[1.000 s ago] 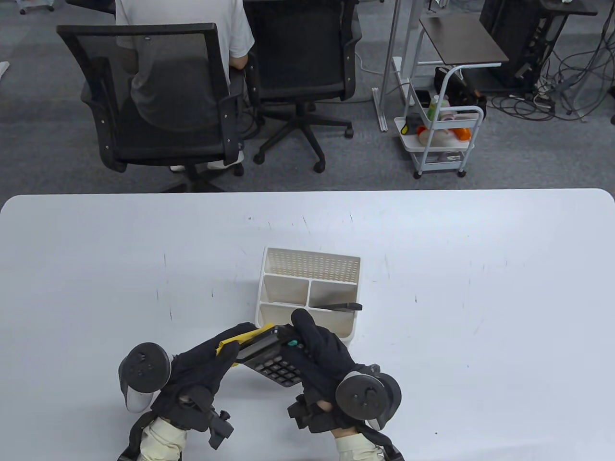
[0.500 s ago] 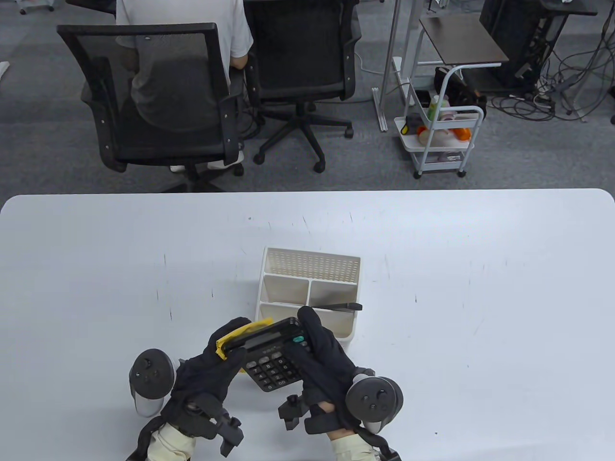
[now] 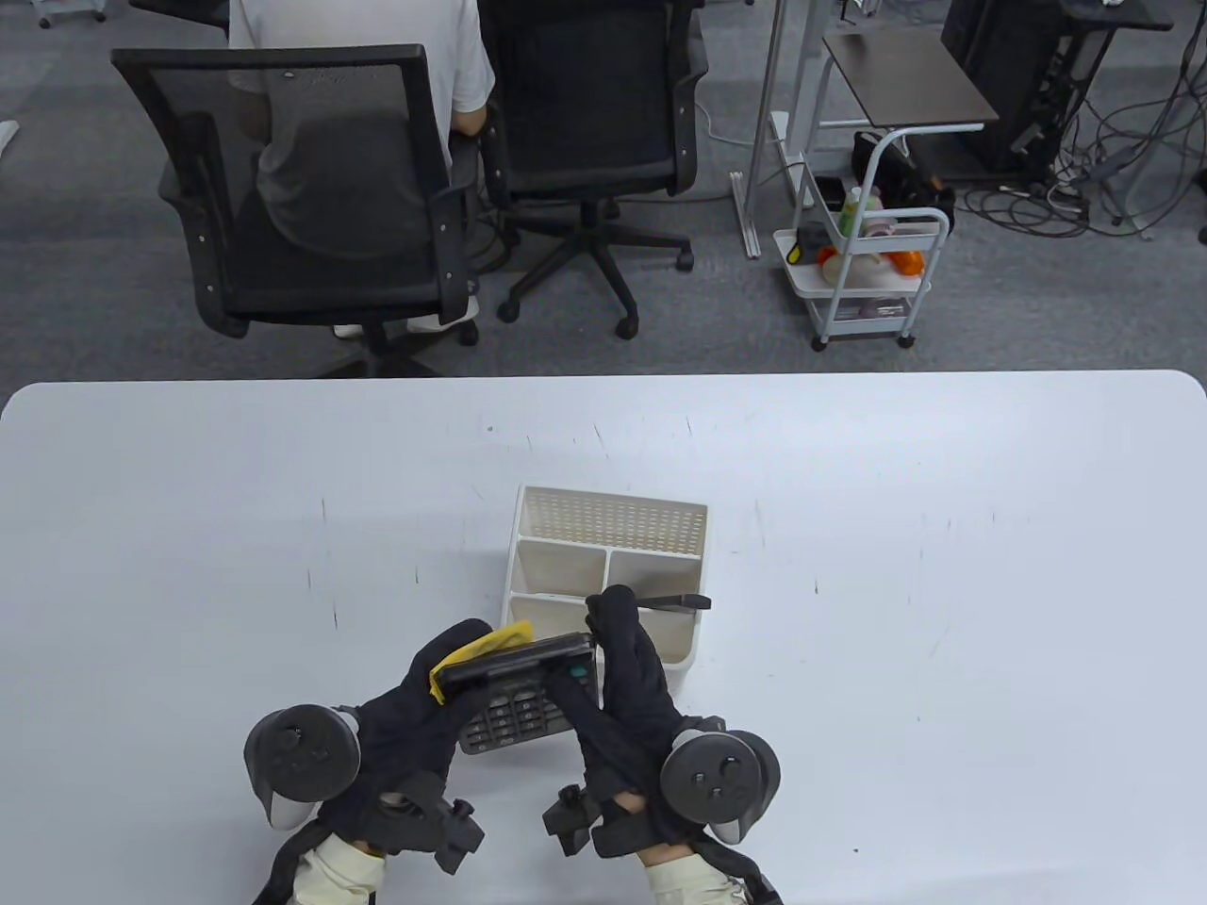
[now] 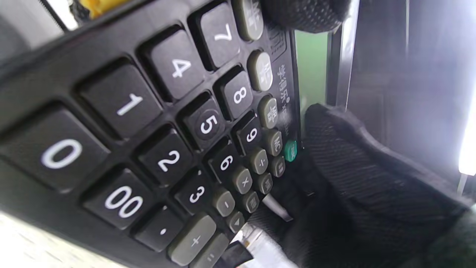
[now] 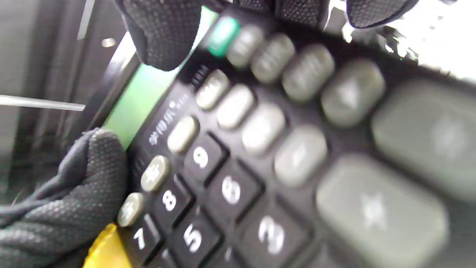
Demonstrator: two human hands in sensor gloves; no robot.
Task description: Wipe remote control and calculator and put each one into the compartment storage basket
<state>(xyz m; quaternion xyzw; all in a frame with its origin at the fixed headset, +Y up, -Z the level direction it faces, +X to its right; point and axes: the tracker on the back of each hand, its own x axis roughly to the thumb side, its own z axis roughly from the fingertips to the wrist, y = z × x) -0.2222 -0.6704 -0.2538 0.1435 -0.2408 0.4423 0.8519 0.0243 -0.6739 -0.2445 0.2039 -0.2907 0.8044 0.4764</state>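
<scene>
Both hands grip the calculator [image 3: 519,693], now tilted steeper than before beside the basket [image 3: 603,566]: left hand [image 3: 415,707] with the yellow cloth [image 3: 471,650], right hand [image 3: 627,698] by what seems the green display [image 4: 310,63], seen only by the wrist views.

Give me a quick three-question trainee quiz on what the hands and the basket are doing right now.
1. True or false: the calculator lies flat on the table, untouched.
2. What does the left hand hold against the calculator? A) yellow cloth B) a sponge C) nothing
3. Fill in: the black remote control already sits in the ____.

Key: 1 false, both the left hand and the right hand grip it, tilted; 2 A; 3 storage basket.
</scene>
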